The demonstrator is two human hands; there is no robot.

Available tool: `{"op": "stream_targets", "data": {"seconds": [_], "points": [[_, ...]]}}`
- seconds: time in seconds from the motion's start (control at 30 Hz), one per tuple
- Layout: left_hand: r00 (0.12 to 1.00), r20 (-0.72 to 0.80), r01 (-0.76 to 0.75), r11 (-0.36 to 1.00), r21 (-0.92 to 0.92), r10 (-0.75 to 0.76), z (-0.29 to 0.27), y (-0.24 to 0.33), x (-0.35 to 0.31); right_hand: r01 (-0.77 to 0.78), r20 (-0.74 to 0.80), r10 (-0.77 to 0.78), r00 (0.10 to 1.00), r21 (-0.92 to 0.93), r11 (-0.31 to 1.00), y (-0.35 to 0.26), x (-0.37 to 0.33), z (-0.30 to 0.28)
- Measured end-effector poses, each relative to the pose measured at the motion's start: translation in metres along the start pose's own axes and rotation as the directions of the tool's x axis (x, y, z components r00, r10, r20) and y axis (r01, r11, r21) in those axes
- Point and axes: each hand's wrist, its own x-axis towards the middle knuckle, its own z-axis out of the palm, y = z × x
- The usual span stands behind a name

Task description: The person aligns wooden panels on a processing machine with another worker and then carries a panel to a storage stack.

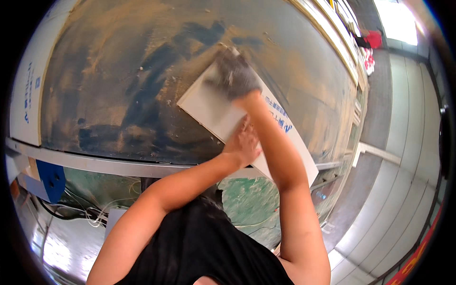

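A long white board (209, 102) with blue printing along one side lies slantwise on the worktable. Its near end reaches out past the table's front edge. My bare left hand (244, 144) rests on the board near its left edge, fingers stretched out and holding nothing. Farther along, at the board's far end, is my right hand (232, 76), covered by something dark grey that looks like a glove. Motion smears its fingers, so I cannot tell whether they hold anything. My right forearm crosses over the board beside the left hand.
The dark worktable (109, 85) is coated with brownish dust and small crumbs. Another printed white panel (28, 90) lies at the far left. A metal rail (118, 165) runs along the front edge, with cables (90, 213) below. Long pale strips (332, 38) lie along the right side.
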Motion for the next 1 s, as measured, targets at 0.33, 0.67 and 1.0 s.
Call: {"op": "stream_targets", "data": {"seconds": [0.33,0.67,1.0], "points": [[1.000,-0.014,-0.027,0.999,-0.030,0.027,-0.010,0.002,0.001,-0.196,0.082,0.188,0.979,0.093,0.976,0.038,-0.015,-0.019],[0.991,-0.076,-0.113,0.994,0.002,0.113,-0.008,-0.011,-0.002,-0.891,0.186,0.874,0.449,0.159,0.424,0.014,-0.098,0.000],[0.967,-0.215,-0.156,0.984,-0.081,0.135,0.007,-0.022,0.005,-0.065,-0.028,0.153,0.988,0.821,0.568,-0.097,0.133,-0.118]]}}
